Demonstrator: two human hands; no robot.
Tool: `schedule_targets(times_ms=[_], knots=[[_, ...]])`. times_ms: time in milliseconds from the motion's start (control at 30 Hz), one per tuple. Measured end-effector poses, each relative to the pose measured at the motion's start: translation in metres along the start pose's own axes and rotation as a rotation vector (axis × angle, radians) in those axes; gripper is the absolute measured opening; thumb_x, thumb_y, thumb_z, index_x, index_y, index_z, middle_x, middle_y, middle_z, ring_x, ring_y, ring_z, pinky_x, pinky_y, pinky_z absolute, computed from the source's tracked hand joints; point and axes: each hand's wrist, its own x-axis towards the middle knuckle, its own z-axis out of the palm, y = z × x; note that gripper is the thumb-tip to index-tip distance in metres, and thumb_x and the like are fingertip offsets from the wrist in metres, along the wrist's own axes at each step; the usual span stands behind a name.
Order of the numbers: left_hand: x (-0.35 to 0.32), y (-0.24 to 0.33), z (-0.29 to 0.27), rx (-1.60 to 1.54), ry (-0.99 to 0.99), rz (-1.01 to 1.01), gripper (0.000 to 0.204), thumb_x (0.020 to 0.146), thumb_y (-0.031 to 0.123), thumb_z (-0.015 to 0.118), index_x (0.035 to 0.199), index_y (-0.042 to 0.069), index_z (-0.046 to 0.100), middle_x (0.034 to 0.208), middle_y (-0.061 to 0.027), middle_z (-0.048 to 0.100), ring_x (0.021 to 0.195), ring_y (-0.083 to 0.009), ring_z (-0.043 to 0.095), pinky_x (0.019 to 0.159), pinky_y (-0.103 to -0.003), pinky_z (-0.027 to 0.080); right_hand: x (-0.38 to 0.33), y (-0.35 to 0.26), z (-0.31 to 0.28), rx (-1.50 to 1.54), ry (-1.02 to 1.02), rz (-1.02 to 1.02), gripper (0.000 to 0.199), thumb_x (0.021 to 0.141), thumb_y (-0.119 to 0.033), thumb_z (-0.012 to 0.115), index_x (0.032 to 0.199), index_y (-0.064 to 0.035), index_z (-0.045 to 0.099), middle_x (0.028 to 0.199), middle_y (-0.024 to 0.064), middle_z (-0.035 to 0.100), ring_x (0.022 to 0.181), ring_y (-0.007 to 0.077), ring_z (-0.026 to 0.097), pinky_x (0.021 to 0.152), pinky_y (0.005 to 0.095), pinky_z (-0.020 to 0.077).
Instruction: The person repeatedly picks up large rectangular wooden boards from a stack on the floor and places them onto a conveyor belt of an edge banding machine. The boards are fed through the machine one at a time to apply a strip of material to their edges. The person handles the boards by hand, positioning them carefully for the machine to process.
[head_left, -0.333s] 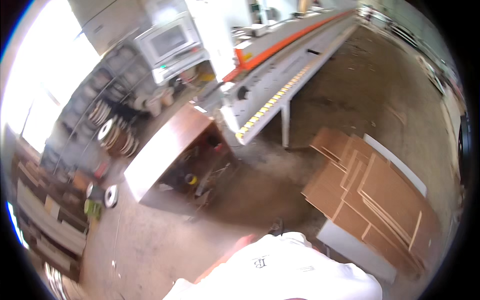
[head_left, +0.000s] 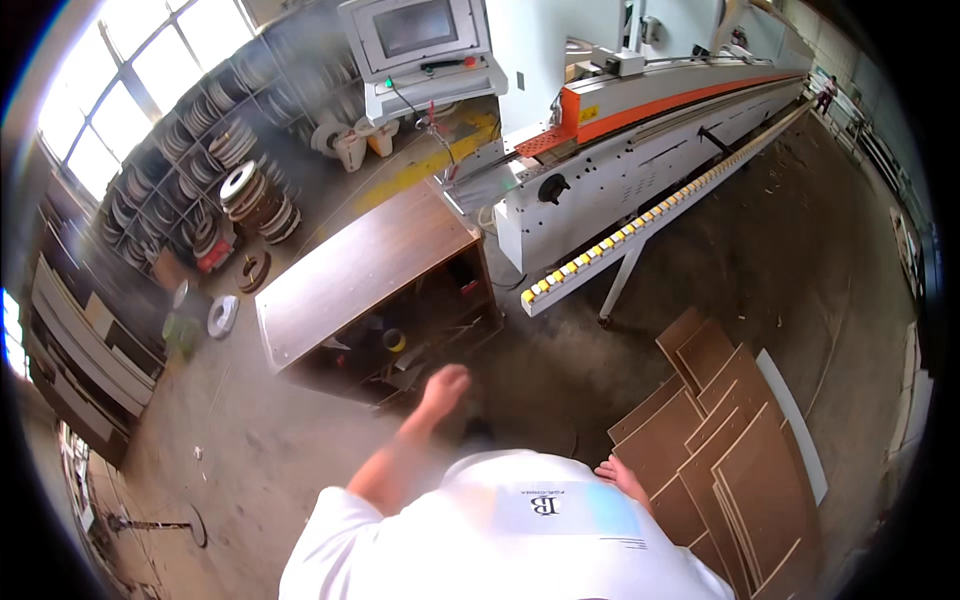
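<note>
My left hand (head_left: 445,390) hangs in front of a low brown cabinet (head_left: 365,270), its fingers curled in and nothing visible in them. It appears apart from the cabinet. Inside the cabinet's open front lie a yellow roll (head_left: 394,340) and other small items that I cannot make out. My right hand (head_left: 622,475) shows beside my white shirt, close to the stacked brown boards (head_left: 690,440). Its fingers are stretched out and hold nothing I can see; whether they touch a board I cannot tell.
A long machine (head_left: 640,150) with an orange strip and a yellow-and-white roller rail (head_left: 620,235) runs to the far right. Its control screen (head_left: 415,28) stands behind the cabinet. Racks of edging rolls (head_left: 200,115) are at the left, under windows. A white panel (head_left: 795,430) edges the boards.
My view has turned, so the machine sits farther right in it. My left hand has swung forward, toward the cabinet. My right hand has come into sight beside the boards.
</note>
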Motion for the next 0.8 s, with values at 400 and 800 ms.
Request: schedule_targets(times_ms=[400,800], knots=[[0.483,0.205,-0.172,0.219,0.473,0.380,0.032,0.090,0.028,0.065,0.115,0.009,0.070,0.101,-0.0130,0.073,0.092,-0.0256,0.069,0.082,-0.035,0.053,0.061,-0.064,0.104,-0.020,0.469,-0.059,0.043,0.099,-0.046,0.052,0.111,-0.0064,0.065,0.107,0.0087,0.069,0.087,0.0200,0.066,0.069,0.0382,0.0518],[0.678,0.269,-0.198,0.433,0.549,0.418,0.032,0.086,0.037,0.068,0.103,0.010,0.067,0.101,-0.0138,0.071,0.090,-0.0374,0.066,0.076,-0.044,0.052,0.043,-0.167,0.180,0.051,0.559,-0.008,0.041,0.099,-0.046,0.052,0.109,-0.0081,0.065,0.102,0.0066,0.068,0.085,0.0187,0.064,0.069,0.0373,0.0510]])
